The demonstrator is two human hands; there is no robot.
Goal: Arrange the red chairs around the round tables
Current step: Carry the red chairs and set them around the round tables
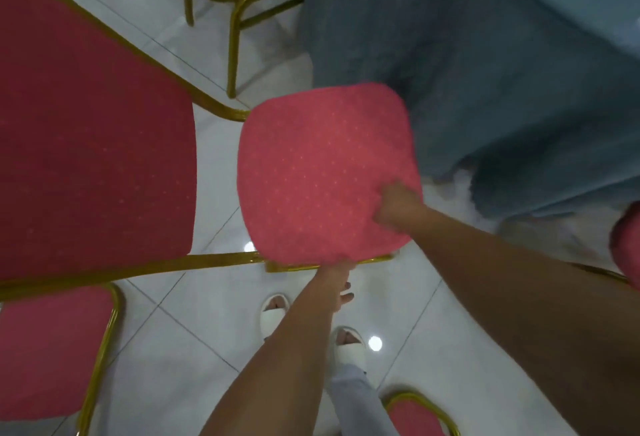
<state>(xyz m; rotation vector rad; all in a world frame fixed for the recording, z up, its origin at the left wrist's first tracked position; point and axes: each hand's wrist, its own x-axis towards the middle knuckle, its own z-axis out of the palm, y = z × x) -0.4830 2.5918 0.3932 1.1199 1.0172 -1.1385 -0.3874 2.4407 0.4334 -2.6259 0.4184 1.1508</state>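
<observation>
Right grip (394,207) clamps the chair (322,172) at its near-right seat corner; left grip (337,283) meets the near rail — closure unclear. The worktop (485,71) lies ahead-right — push there.

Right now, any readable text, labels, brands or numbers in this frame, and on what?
No readable text anywhere in the head view.
Red dotted fabric chair seat on a gold metal frame: pale dot pattern only, no label.
Blue-grey tablecloth: plain, no print.
White slippers: no brand visible.
</observation>
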